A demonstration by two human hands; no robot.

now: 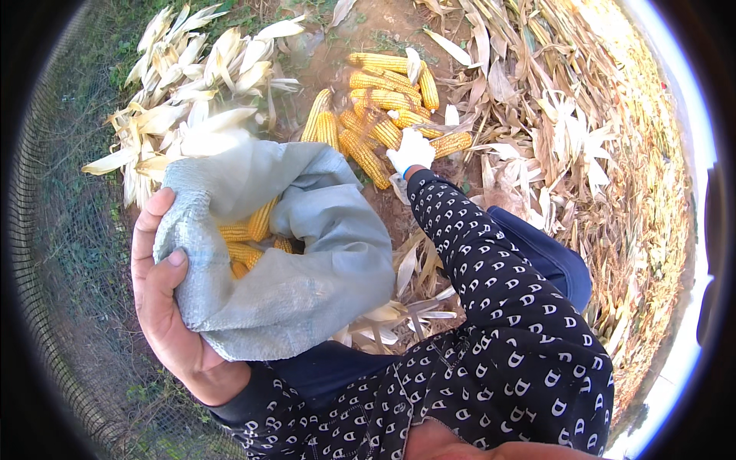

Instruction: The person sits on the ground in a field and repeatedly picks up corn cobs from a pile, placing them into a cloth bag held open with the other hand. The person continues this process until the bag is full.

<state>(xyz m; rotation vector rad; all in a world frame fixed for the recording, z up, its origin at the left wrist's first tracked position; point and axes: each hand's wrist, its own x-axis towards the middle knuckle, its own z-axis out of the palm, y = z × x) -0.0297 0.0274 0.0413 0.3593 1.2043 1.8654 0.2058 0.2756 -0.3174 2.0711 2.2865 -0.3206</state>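
My bare left hand [172, 305] grips the rolled rim of a pale grey woven sack [310, 299], with the thumb over the edge. The sack's mouth gapes upward, and several yellow corn cobs [244, 253] lie inside it. My right hand [411, 150], in a white glove, reaches out to a heap of husked corn cobs [385, 99] on the ground. It touches the near side of the heap, beside a cob [452, 144] that points to the right. The glove hides its fingertips, so whether they close around a cob is unclear.
Pale corn husks [201, 86] are piled at the upper left. Dry corn stalks and leaves [517, 75] cover the ground on the right. Dark netting [52, 276] runs along the left over green weeds. My bent knee [546, 253] is beside the right arm.
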